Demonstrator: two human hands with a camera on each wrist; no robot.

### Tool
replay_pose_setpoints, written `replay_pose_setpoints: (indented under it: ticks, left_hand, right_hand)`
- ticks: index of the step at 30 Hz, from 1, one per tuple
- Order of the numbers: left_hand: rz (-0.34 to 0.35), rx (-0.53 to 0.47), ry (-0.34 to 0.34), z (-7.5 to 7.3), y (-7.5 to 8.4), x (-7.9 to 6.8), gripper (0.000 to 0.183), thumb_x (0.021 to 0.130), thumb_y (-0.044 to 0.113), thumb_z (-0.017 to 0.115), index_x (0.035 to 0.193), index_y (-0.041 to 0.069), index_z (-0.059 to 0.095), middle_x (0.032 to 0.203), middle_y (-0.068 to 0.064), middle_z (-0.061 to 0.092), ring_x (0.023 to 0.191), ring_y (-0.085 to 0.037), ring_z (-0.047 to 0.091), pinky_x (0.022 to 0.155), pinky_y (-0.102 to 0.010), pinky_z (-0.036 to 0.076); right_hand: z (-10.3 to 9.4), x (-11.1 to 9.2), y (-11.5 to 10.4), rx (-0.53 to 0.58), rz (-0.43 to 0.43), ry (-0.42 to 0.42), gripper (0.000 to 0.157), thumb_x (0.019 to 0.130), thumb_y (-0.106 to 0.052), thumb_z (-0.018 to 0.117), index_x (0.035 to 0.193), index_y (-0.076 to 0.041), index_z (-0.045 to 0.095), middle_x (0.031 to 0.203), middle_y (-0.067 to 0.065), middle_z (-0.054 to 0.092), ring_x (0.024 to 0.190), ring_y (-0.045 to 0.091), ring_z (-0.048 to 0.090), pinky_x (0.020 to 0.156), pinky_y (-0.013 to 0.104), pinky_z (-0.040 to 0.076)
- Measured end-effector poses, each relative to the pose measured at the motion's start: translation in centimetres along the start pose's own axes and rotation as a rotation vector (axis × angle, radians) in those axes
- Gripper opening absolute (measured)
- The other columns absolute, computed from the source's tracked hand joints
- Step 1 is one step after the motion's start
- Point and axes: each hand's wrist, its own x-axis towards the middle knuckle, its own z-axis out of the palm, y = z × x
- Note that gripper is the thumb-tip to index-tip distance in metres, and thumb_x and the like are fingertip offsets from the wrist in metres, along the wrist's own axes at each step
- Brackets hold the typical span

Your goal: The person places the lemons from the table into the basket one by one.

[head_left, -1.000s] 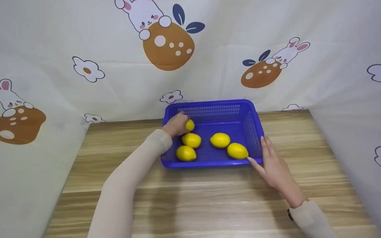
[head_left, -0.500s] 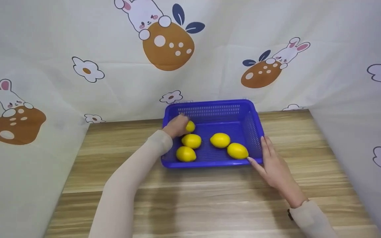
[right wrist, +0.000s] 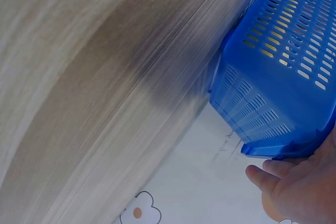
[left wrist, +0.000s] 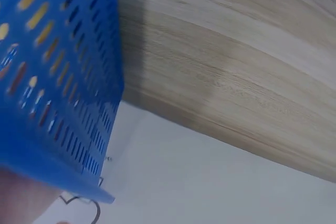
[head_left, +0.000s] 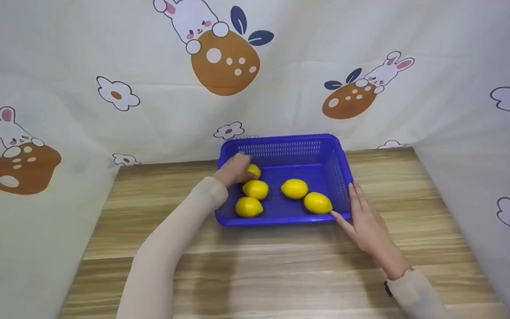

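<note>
In the head view, a blue plastic basket [head_left: 281, 219] with slotted walls holds several yellow lemons. My left hand [head_left: 234, 169] reaches over its left wall and grips a lemon [head_left: 254, 170] in the far left corner, partly hidden behind the hand. Just in front of that lie a second lemon [head_left: 256, 189] and a third lemon [head_left: 249, 207], along the left side. Two more, a lemon [head_left: 295, 188] and a lemon [head_left: 318, 203], sit toward the front right. My right hand [head_left: 367, 226] rests at the near right corner, thumb on the front rim and straight fingers along the right side.
The basket stands at the back of a wood-grain table [head_left: 281, 274]. A pale cloth [head_left: 290, 102] printed with rabbits and flowers hangs right behind it and along both sides. A dark band [head_left: 388, 288] shows at the right cuff.
The left hand and the lemon in it have come slightly nearer to the front, close against the second lemon. The right hand and the basket stay in place.
</note>
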Motion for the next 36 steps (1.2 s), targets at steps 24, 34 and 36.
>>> replay_pose_setpoints:
  ticks: [24,34,36]
  left_hand:
    - [-0.046,-0.107,0.521,-0.9,3.4,-9.9,0.059,0.107,0.035,0.064,0.147,-0.007,0.056,0.145,-0.03,0.056,0.136,-0.046,0.054,0.117,-0.056,0.045]
    - [-0.071,0.003,0.746,1.5,4.7,-13.7,0.062,0.103,0.04,0.068,0.142,-0.007,0.06,0.138,-0.032,0.06,0.128,-0.048,0.059,0.108,-0.06,0.051]
    - [-0.084,0.019,0.782,2.0,4.9,-14.3,0.062,0.103,0.041,0.069,0.142,-0.007,0.06,0.137,-0.031,0.061,0.126,-0.049,0.06,0.103,-0.061,0.054]
  right_hand:
    - [-0.8,0.2,0.3,-0.012,0.017,-0.021,0.085,0.107,-0.039,0.06,0.162,0.012,0.021,0.168,0.037,0.021,0.146,0.059,0.037,0.116,0.071,0.036]
    - [-1.5,0.0,-0.3,-0.052,0.051,-0.034,0.087,0.108,-0.043,0.058,0.162,0.013,0.02,0.17,0.035,0.016,0.153,0.055,0.028,0.12,0.07,0.032]
    - [-1.6,-0.1,-0.6,-0.063,0.05,-0.018,0.086,0.108,-0.042,0.058,0.162,0.013,0.021,0.171,0.034,0.016,0.155,0.053,0.025,0.121,0.069,0.03]
